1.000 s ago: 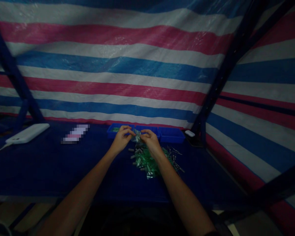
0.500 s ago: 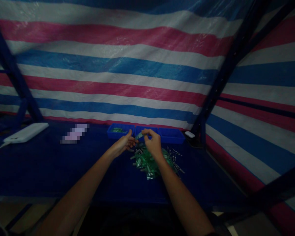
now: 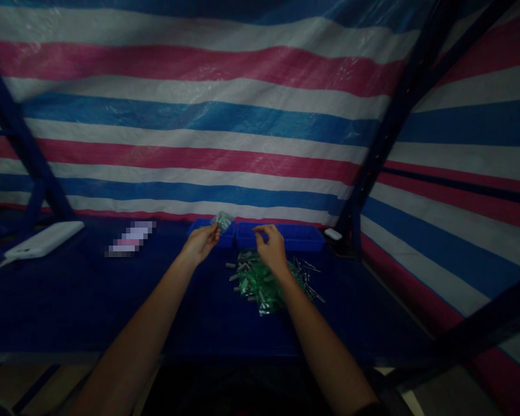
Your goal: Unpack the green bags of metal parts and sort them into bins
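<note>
My left hand (image 3: 201, 242) pinches a small clear plastic packet (image 3: 222, 221), raised over the left blue bin (image 3: 198, 223). What lies inside the packet is too dim to make out. My right hand (image 3: 271, 248) hovers in front of the middle blue bin (image 3: 245, 232), its fingers curved with a gap at the thumb and nothing visible between them. Below it, a pile of green-tinted plastic packets (image 3: 264, 286) lies on the dark blue table (image 3: 208, 323). Short metal cylinders and thin metal pins stick out around the pile, which my right wrist partly hides.
A right-hand blue bin (image 3: 303, 238) completes the row at the back. Beyond it sits a small white case (image 3: 333, 234) by a dark flat object. A white power bank (image 3: 45, 240) with a cable and a pixelated item (image 3: 130, 238) lie left. Striped sheeting (image 3: 199, 156) hangs behind blue posts.
The packet has passed from between both hands into my left hand, which has moved left and up to the left bin. My right hand has let go of it and stays near the pile.
</note>
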`<state>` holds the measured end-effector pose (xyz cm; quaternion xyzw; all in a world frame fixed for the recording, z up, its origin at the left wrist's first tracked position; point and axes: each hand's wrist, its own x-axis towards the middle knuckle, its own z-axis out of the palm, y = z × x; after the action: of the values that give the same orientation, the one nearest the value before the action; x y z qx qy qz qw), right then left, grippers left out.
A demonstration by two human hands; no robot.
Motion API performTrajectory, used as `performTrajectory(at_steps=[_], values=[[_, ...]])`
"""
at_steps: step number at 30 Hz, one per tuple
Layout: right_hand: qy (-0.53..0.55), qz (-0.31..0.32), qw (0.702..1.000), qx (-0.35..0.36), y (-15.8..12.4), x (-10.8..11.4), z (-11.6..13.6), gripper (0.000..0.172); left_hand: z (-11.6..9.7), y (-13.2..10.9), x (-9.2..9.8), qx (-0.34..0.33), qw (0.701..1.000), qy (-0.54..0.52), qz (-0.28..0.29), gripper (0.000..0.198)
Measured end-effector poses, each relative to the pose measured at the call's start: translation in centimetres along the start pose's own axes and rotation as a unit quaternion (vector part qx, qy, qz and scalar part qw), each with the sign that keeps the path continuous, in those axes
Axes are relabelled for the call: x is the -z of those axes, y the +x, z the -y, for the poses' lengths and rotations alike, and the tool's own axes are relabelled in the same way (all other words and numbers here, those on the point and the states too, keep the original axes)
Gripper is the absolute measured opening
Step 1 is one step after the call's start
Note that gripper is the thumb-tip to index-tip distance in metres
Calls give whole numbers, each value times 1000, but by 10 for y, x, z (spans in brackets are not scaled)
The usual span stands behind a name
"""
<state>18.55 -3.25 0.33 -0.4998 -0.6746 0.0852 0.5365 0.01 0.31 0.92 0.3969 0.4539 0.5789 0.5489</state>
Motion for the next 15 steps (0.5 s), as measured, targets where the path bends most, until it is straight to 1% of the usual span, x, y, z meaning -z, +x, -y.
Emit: performTrajectory(at_steps=[1,2,3,4,5,6,8,9,10,11,12,13,15], values=[[-7,0,1000,-6,2,1,-2,20,0,2,1,5,1000,21,-11,22],[-15,1,1000,-12,3,3,-5,20,0,2,1,15,998,61,-8,27],[-22,5,1000,-17,4,4,-6,20,2,1,1,22,993,118,5,33],[-31,11,999,-23,5,5,-8,20,5,-1,0,17,981,191,23,38],[-45,19,998,-28,5,7,-8,20,9,-3,-2,-1,961,274,41,41],[-69,28,997,-36,5,8,-8,20,14,-7,-4,-33,931,359,57,42],[-147,53,986,-61,3,11,-7,21,24,-13,-12,-103,850,512,77,44],[-192,70,976,-79,1,11,-6,21,29,-16,-16,-130,809,568,78,45],[-233,90,963,-97,-1,11,-5,24,33,-18,-20,-148,775,609,78,47],[-265,111,951,-113,-4,10,-4,27,37,-20,-23,-160,752,635,79,49],[-285,131,941,-123,-6,8,-4,31,41,-20,-26,-165,737,650,81,50],[-296,149,935,-127,-8,5,-4,34,43,-21,-28,-167,729,659,87,50],[-309,171,928,-123,-12,-1,-4,35,47,-20,-29,-169,723,662,106,44]])
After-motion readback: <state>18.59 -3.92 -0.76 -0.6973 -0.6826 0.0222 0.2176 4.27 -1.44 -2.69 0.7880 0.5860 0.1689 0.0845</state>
